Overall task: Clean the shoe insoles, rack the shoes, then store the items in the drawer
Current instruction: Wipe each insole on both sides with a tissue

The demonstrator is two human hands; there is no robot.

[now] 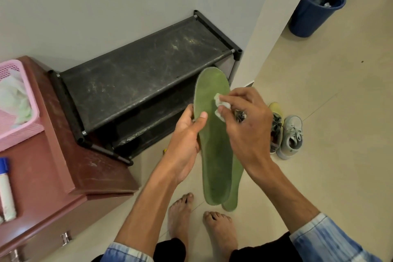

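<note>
My left hand [187, 134] grips two green insoles [214, 144], frame centre; my right hand [244, 121] pinches a white wipe [220, 105] against the top one; shoes [286, 134] at right.

Two green insoles [214, 144] stacked, toe ends up. The left hand [187, 132] grips their left edge, thumb on the front one. Crumpled white wipe [220, 105] pinched in the right hand [246, 125], pressed on the forefoot. Two laced shoes [291, 134] side by side on the floor. Black rack [144, 78] against the wall, top dusty. Brown drawer unit [70, 176] at its left end.
</note>
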